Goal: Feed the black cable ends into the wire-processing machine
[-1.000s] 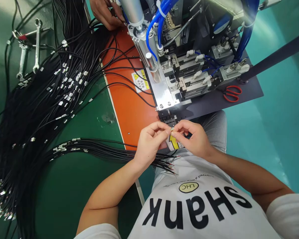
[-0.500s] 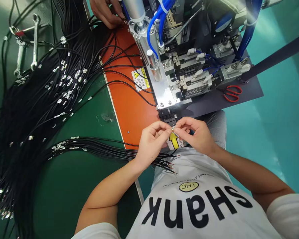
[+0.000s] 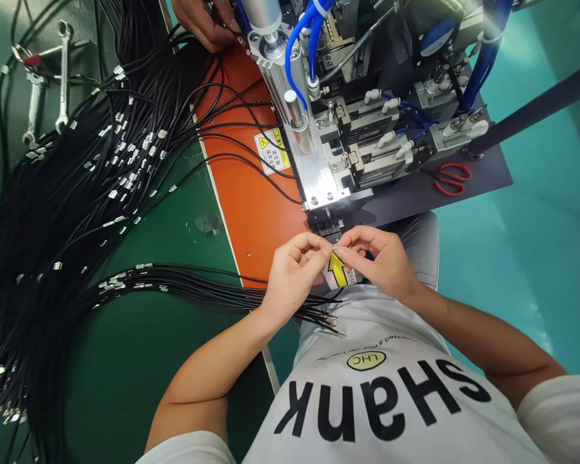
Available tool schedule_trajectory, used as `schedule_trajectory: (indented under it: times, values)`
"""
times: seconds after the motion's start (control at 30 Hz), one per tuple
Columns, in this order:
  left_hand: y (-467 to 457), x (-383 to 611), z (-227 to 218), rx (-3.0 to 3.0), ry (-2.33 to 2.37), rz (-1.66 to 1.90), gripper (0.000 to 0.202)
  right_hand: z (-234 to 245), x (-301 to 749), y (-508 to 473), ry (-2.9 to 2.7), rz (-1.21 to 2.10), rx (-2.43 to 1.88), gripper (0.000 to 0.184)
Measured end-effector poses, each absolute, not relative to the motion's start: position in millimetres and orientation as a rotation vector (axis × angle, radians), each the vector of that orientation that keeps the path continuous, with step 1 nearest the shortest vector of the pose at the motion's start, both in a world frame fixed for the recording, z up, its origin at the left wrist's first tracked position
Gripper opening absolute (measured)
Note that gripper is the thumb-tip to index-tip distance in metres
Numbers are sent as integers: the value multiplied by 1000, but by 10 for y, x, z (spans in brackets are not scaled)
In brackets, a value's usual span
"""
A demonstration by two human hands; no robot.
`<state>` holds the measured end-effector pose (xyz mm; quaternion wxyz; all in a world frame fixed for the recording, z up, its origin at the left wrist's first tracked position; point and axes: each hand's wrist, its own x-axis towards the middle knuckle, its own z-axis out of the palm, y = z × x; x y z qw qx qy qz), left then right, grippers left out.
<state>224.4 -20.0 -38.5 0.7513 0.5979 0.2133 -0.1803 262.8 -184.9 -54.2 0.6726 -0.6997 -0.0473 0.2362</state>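
Note:
My left hand [image 3: 297,270] and my right hand [image 3: 379,261] meet at the fingertips, each in a pinch. Between them shows a tiny silvery cable end [image 3: 335,246], mostly covered by the fingers. One black cable [image 3: 212,273] runs apart from the bundle toward my left wrist, where it disappears. Beneath my left forearm lies the bundle of black cables [image 3: 222,296], its stripped ends out over my lap. Just under the fingertips is a label with a yellow arrow [image 3: 338,270]. Right above them sits the black front block [image 3: 329,225] of the machine.
The machine [image 3: 319,174] with cylinders and blue air hoses stands on an orange plate [image 3: 244,225]. Red-handled scissors [image 3: 452,179] lie at right. Many black cables [image 3: 77,212] with silvery tips and wrenches [image 3: 64,77] cover the left. Another person's hand [image 3: 207,24] is at the top.
Both hands stay almost in place, with only a slight shift of the fingertips. The view has moved a little. Cables and tools lie as before.

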Motion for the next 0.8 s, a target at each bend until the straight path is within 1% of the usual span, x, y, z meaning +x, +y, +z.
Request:
schedule_trajectory:
  times: [0.53, 0.8]
  values:
    - [-197, 2240, -382, 1304, 480, -399, 21, -540, 2625, -1886, -102, 493, -1619, 12]
    - [-202, 2240, -381, 1350, 467, -403, 23, -549, 2635, -1861, -127, 481, -1641, 8]
